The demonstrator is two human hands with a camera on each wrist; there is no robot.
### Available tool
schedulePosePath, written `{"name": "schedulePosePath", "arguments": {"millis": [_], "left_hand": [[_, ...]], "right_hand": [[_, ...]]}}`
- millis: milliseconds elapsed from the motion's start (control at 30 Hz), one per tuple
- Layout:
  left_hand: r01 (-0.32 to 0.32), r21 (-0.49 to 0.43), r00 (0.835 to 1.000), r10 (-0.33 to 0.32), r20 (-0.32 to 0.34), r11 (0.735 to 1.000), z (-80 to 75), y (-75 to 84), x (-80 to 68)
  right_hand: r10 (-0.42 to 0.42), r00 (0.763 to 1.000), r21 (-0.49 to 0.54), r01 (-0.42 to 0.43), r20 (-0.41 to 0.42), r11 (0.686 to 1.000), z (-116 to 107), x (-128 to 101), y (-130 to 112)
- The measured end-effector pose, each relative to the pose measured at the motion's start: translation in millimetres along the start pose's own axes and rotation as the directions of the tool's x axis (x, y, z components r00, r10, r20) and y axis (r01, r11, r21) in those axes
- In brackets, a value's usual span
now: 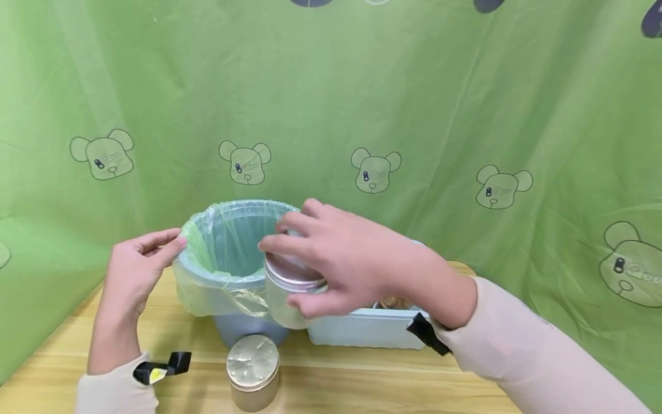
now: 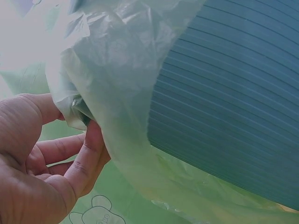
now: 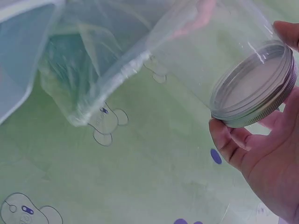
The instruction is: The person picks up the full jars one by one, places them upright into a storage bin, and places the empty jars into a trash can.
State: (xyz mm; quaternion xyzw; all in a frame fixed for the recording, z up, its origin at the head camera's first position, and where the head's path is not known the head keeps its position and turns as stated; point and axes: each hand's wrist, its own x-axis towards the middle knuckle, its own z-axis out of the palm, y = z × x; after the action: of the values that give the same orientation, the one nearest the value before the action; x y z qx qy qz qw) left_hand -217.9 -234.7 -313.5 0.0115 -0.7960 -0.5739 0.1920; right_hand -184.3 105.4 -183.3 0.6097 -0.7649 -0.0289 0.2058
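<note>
At the left side of a blue trash bin [image 1: 230, 328], my left hand [image 1: 131, 270] pinches the green translucent trash bag [image 1: 199, 296] where it folds over the rim. The left wrist view shows the thumb and fingers on the bag [image 2: 117, 56], with the bin's ribbed wall [image 2: 224, 107] beside them. My right hand [image 1: 351, 259] grips a clear jar [image 1: 281, 305] from above, fingers round its silver screw lid. This jar is held up in front of the bin's right rim, slightly tilted. In the right wrist view the jar's inside [image 3: 196, 60] looks see-through.
Another silver-lidded jar [image 1: 253, 365] stands on the wooden table [image 1: 320, 385] in front of the bin. Right of the bin sits a light blue basket [image 1: 362, 330], partly hidden by my right arm, with something brown in it. A green curtain [image 1: 331, 98] hangs behind.
</note>
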Motion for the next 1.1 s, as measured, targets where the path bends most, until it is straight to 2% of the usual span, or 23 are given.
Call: {"name": "schedulePosePath", "arguments": {"millis": [333, 500, 700, 900, 1100], "left_hand": [[0.005, 0.004, 1.000, -0.005, 0.003, 1.000, -0.7, 0.4, 0.3], [-0.001, 0.009, 1.000, 0.001, -0.003, 1.000, -1.7, 0.0, 0.0], [0.001, 0.012, 1.000, -0.001, -0.002, 1.000, -2.7, -0.2, -0.9], [-0.001, 0.017, 1.000, 0.001, -0.004, 1.000, -3.1, 1.0, -0.9], [0.005, 0.016, 1.000, -0.005, -0.006, 1.000, -1.5, 1.4, -1.2]], "right_hand": [[0.156, 0.985, 0.052, -0.160, 0.072, 0.986, -22, 25, 21], [0.182, 0.981, 0.035, -0.185, 0.060, 0.982, -23, 39, 32], [0.224, 0.973, 0.040, -0.226, 0.061, 0.973, -14, 54, 43], [0.264, 0.961, 0.058, -0.269, 0.079, 0.961, 4, 67, 56], [0.366, 0.918, 0.070, -0.380, 0.153, 0.922, 29, 74, 69]]}}
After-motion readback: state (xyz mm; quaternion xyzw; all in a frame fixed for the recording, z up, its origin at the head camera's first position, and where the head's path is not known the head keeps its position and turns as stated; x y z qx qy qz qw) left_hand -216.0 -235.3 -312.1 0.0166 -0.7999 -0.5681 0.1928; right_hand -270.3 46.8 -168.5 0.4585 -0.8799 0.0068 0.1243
